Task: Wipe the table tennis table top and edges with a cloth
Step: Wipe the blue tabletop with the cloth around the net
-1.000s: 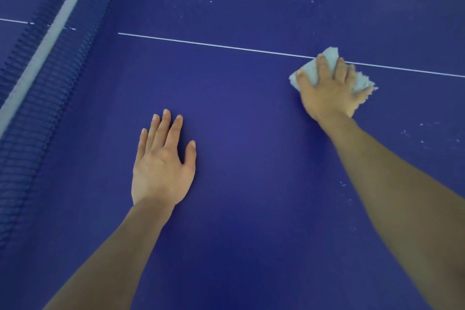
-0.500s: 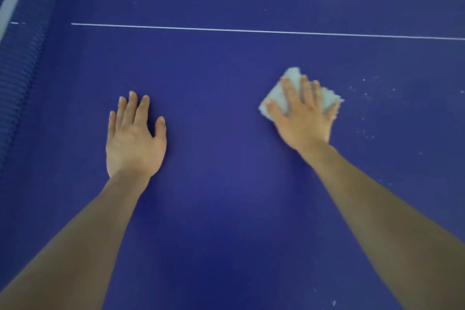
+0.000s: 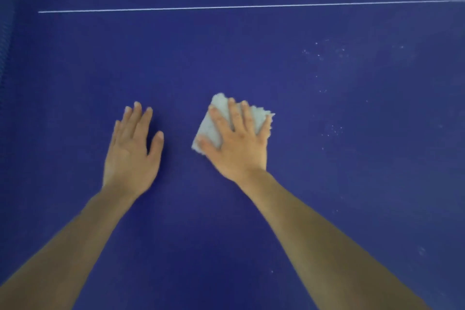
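The dark blue table tennis table top [image 3: 226, 58] fills the view. A folded pale cloth [image 3: 212, 123] lies flat on it near the middle. My right hand [image 3: 239, 143] presses down on the cloth with straight, spread fingers, and covers most of it. My left hand [image 3: 132, 148] rests flat on the bare table top just to the left of the cloth, fingers straight, holding nothing.
A thin white line [image 3: 226, 7] runs across the table beyond my hands. The net [image 3: 5, 33] shows at the far left edge. Pale specks and smudges [image 3: 327, 53] dot the surface at the right and the top left.
My right hand has slid the cloth back from the white line towards me and to the left, close to my left hand. The view has shifted, so less of the net shows.
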